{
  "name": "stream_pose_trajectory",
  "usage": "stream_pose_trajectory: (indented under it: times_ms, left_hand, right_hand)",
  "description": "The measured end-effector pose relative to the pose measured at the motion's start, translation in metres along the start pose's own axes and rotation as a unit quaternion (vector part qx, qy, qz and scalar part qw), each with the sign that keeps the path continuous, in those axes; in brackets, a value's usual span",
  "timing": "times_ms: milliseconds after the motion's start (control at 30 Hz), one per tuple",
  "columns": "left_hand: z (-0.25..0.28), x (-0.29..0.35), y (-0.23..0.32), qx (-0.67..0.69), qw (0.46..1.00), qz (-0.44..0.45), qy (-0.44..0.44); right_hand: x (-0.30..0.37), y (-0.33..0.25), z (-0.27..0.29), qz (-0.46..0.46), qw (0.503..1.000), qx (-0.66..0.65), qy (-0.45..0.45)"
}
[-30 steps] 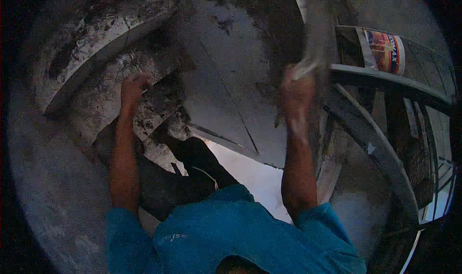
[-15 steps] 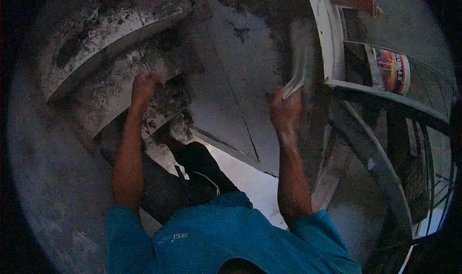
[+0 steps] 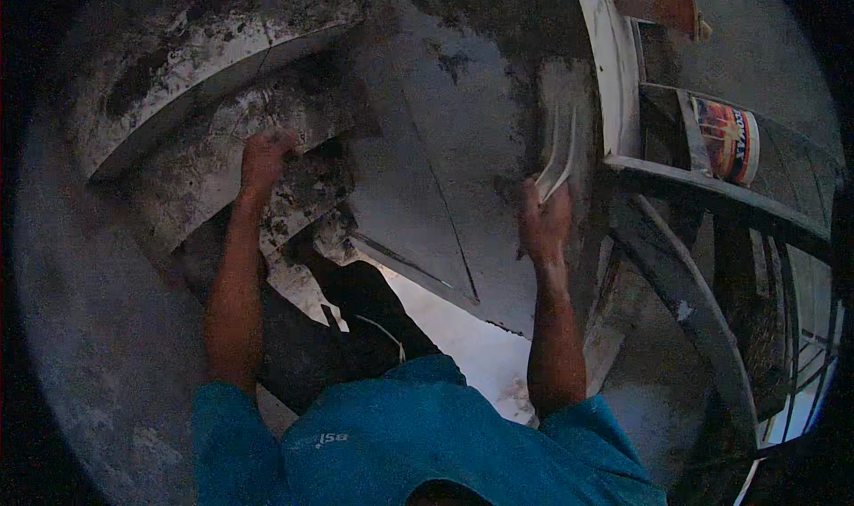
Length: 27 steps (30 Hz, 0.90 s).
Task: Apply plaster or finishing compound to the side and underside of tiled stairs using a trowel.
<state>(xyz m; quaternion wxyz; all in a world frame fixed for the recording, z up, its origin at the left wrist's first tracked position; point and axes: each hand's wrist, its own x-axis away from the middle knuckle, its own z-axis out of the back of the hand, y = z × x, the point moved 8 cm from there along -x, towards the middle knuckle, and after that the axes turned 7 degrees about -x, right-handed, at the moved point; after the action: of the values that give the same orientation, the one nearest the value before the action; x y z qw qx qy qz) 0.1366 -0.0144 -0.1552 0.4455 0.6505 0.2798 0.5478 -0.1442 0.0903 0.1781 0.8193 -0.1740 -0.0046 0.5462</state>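
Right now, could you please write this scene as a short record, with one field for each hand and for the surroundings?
Left hand: fingers curled, over the stained steps; contact or contents unclear
Right hand: gripping a pale, curved tool; exact kind unclear
Centre: grey surface with dark patches
Right side: curved rail, and beyond it a container with a colourful label
Clothing: blue shirt

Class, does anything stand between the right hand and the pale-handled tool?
Nothing visible does: the right hand is closed on the near end of the pale-handled tool, with no other object showing between them.
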Motion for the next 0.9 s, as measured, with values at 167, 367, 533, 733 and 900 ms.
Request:
stream_pose_trajectory:
  times_ms: [167, 367, 533, 733, 900]
  left_hand:
    - [-0.011, -0.009, -0.005, -0.065, 0.994, -0.079, 0.031]
    - [-0.029, 0.005, 0.023, -0.042, 0.997, -0.039, -0.047]
    - [-0.025, 0.005, 0.031, -0.039, 0.998, -0.037, -0.024]
    - [-0.032, 0.01, 0.022, -0.034, 0.999, 0.019, -0.02]
    - [-0.026, 0.013, 0.023, 0.014, 1.0, 0.015, -0.02]
  right_hand:
    - [-0.026, -0.013, 0.001, -0.007, 0.999, 0.037, 0.009]
    - [0.007, -0.026, 0.038, -0.028, 0.998, 0.042, 0.035]
    - [0.027, 0.011, -0.009, -0.043, 0.999, -0.012, -0.001]
    - [-0.009, 0.008, -0.029, -0.054, 0.998, -0.037, 0.021]
    - [-0.024, -0.009, -0.013, -0.039, 0.994, -0.081, -0.065]
